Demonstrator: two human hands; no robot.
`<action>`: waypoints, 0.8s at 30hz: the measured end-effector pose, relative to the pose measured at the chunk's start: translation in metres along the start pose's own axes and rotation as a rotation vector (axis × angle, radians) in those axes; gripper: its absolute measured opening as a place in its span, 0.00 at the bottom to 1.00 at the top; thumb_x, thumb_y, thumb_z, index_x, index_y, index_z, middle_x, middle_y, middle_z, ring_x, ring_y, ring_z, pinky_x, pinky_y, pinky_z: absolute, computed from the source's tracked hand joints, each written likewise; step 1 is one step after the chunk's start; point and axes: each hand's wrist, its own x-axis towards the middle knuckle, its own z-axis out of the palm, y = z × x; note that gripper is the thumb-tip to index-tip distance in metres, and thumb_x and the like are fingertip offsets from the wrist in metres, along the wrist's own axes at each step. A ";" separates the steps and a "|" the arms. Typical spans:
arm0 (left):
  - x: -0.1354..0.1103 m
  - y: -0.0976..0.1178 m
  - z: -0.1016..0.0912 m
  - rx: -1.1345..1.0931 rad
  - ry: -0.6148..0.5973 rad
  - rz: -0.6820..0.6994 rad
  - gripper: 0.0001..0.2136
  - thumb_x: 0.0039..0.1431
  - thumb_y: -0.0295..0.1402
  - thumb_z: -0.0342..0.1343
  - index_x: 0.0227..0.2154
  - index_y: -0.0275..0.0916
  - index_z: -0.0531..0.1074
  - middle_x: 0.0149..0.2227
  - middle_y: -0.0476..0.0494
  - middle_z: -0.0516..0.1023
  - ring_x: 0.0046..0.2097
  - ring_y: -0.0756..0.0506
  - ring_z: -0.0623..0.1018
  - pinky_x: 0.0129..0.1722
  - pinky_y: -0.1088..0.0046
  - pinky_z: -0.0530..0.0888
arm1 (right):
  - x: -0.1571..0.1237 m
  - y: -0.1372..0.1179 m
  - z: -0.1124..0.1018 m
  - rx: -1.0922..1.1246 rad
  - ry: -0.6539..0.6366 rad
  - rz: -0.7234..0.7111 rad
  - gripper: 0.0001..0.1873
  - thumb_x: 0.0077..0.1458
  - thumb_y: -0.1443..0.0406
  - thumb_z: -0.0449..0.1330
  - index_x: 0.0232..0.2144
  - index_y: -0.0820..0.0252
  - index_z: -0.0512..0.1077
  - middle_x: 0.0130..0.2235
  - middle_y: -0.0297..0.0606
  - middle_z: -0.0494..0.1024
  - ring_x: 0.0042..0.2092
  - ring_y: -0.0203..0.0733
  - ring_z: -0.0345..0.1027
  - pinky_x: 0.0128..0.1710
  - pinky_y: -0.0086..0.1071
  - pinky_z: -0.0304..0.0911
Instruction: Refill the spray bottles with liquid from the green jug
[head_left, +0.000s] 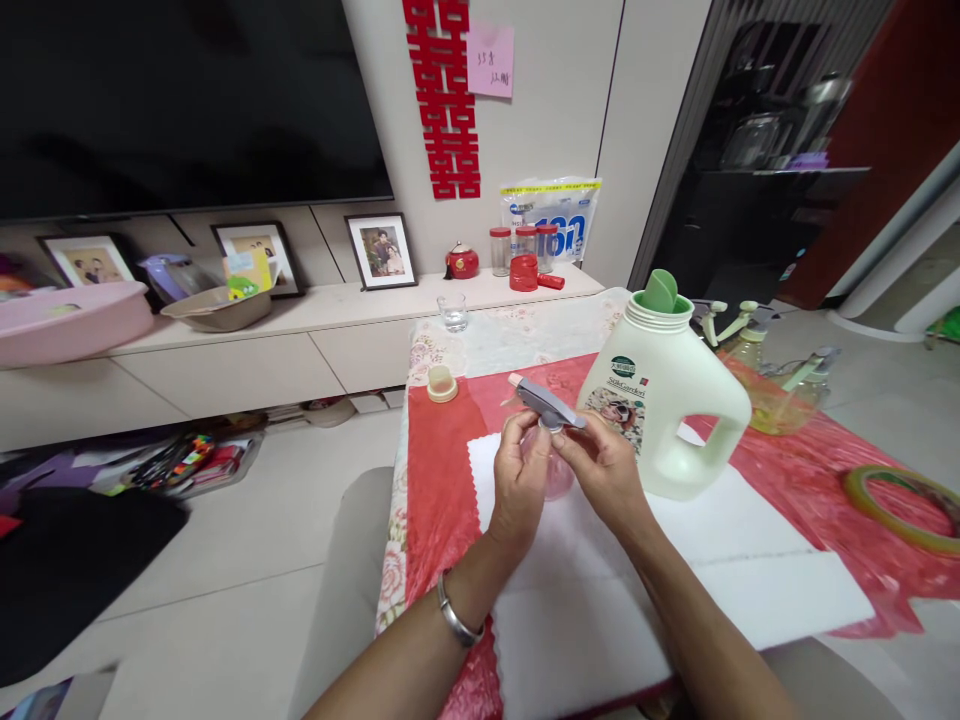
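Note:
My left hand (519, 478) is closed around the neck of a clear pink spray bottle (559, 480), which stands over the white sheet. A grey trigger spray head (549, 402) sits at the bottle's mouth, its pale nozzle pointing left. The fingers of my right hand (607, 468) are closed on the spray head and its collar. Whether the collar is fully seated cannot be made out, because fingers cover it. Just right of my hands stands a pale green detergent jug (667, 375), uncapped, with a green spout. Its likely cap, a cream-coloured cup (442, 384), lies on the left.
A white foam sheet (577, 640) covers part of the red plastic (442, 480) on the table. Several spray bottles (795, 395) stand at the right, near a tape roll (907, 508). A drinking glass (453, 312) stands at the back, before a low cabinet (262, 350).

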 end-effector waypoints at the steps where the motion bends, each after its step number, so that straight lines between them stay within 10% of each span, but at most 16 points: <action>1: 0.000 0.001 0.001 0.017 -0.004 0.005 0.12 0.63 0.36 0.57 0.47 0.39 0.71 0.47 0.42 0.78 0.51 0.43 0.77 0.53 0.65 0.73 | 0.000 0.001 0.001 0.004 0.009 0.003 0.12 0.59 0.59 0.60 0.43 0.59 0.75 0.45 0.39 0.74 0.47 0.41 0.68 0.50 0.35 0.65; 11: 0.009 0.009 0.012 0.017 0.111 -0.114 0.15 0.48 0.28 0.64 0.39 0.39 0.68 0.38 0.45 0.77 0.42 0.45 0.78 0.46 0.66 0.74 | -0.002 0.006 0.002 0.035 0.024 0.046 0.14 0.53 0.63 0.61 0.42 0.59 0.73 0.45 0.41 0.75 0.47 0.42 0.70 0.53 0.38 0.68; 24: 0.005 -0.002 0.006 0.103 0.038 0.061 0.10 0.60 0.34 0.59 0.43 0.40 0.74 0.45 0.42 0.76 0.49 0.43 0.76 0.54 0.62 0.71 | 0.000 0.002 -0.007 0.015 -0.085 0.005 0.18 0.63 0.56 0.55 0.49 0.56 0.77 0.51 0.41 0.73 0.55 0.42 0.66 0.56 0.36 0.63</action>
